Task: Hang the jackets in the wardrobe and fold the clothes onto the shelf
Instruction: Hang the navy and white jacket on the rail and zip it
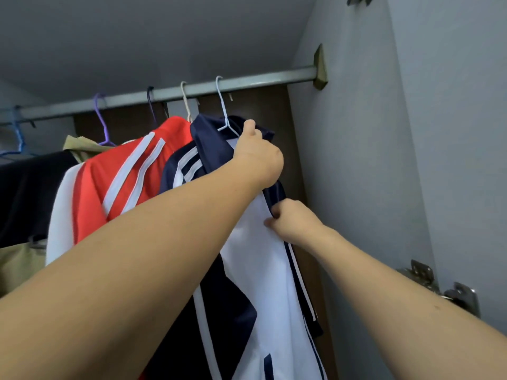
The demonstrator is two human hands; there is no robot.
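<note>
The wardrobe interior is grey: a sloped top panel point(137, 37) and a right side wall point(356, 160). A grey metal rail point(260, 82) runs across, seated in a brass-coloured bracket point(320, 67) on the side wall. The back panel point(263, 111) is dark brown. Metal door hinges point(439, 283) are mounted at lower right. Lighting is dim and even.

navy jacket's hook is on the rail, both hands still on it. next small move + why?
Probably let go with the right hand, then the left hand. The white hanger already hooks over the rail, and the navy and white jacket hangs beside the red jacket; both hands only pinch its collar edge.
</note>
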